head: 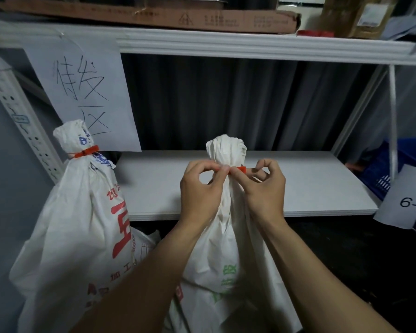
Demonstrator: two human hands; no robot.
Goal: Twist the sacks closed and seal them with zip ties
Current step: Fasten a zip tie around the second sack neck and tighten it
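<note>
Sack point(226, 248): white, upright at centre frame, in front of the shelf edge; neck gathered into a bunch that rises above the hands.
Zip tie point(238, 169): red, wrapped around the sack neck just below the bunch; only a short stretch shows between the two hands.
Left hand point(199, 188): left of the neck; thumb and forefinger pinched in a narrow grip at the tie, touching the neck.
Right hand point(262, 188): right of the neck; thumb and forefinger closed in a narrow grip on the tie's red end.
Second sack point(77, 224): lower left of the frame, white with red and blue print, upright, near the first sack but apart from it.
Second tie point(85, 151): red, cinched around the second sack's neck, tail pointing right.
Shelf point(298, 183): white board behind the sacks, centre to right of frame.
Paper sign point(82, 92): upper left, handwritten characters, hanging from the upper shelf rail.
Blue crate point(394, 169): right edge, partly behind a paper label marked "6-".
</note>
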